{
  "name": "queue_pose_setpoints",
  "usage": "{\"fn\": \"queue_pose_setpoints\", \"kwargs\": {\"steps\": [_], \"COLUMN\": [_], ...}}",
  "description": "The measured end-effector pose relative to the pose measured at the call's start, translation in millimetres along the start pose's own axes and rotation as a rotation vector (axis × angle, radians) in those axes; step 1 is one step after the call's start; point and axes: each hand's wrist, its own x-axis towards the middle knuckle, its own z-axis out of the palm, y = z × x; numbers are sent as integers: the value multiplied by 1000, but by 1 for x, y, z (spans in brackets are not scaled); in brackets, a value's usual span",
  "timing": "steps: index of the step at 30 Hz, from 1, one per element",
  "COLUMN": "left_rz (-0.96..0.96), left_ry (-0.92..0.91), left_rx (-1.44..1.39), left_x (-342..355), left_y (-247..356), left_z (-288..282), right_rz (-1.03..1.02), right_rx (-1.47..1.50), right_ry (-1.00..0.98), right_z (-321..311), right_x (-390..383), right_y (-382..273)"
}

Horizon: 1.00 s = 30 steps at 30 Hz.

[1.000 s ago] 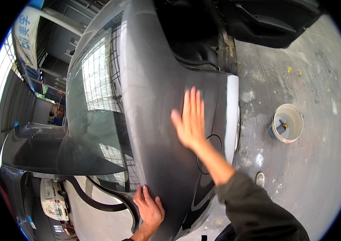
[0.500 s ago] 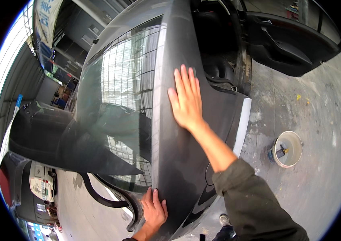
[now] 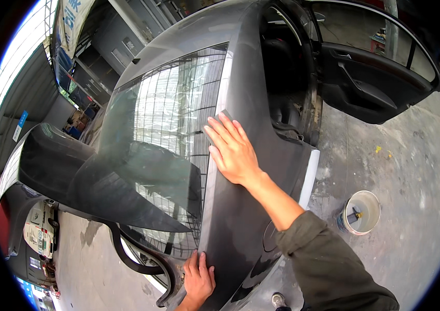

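Observation:
A dark grey car body fills the middle, with its rear pillar [image 3: 234,93] running alongside the rear window [image 3: 170,98]. My right hand [image 3: 234,151] lies flat on the pillar, fingers stretched toward the glass edge. Under its fingers pokes out the edge of a thin dark grey sheet [image 3: 224,112] that looks like sandpaper; the palm hides most of it. Lower down, my left hand [image 3: 198,280] rests on the body by the window's bottom corner, fingers extended and nothing visible in them. Left of it stands the raised boot lid [image 3: 49,166].
An open car door [image 3: 375,78] reaches out at the upper right. On the concrete floor stands a whitish bucket [image 3: 371,228] holding a small dark item. A curved black hinge arm [image 3: 121,254] lies left of my left hand. A white vehicle [image 3: 40,228] is parked farther off.
My right hand has slid from the grey side panel toward the rear window's edge, down and left, with the sheet beneath it. My left hand stays at the window corner. The view has shifted slightly.

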Motion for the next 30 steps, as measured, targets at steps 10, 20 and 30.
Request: {"fn": "queue_pose_setpoints", "kwargs": {"steps": [10,20,30], "left_rz": [-2,-57,-145], "left_ry": [0,113,266], "left_rx": [-15,-186,-339], "left_x": [-2,0,-7], "left_y": [-1,-8,-10], "left_z": [0,-5,-9], "right_rz": [-198,-58,71], "right_rx": [50,168,19], "right_ry": [-94,-147,50], "right_z": [-5,9,11], "right_x": [-15,-161,15], "right_y": [13,-114,34]}}
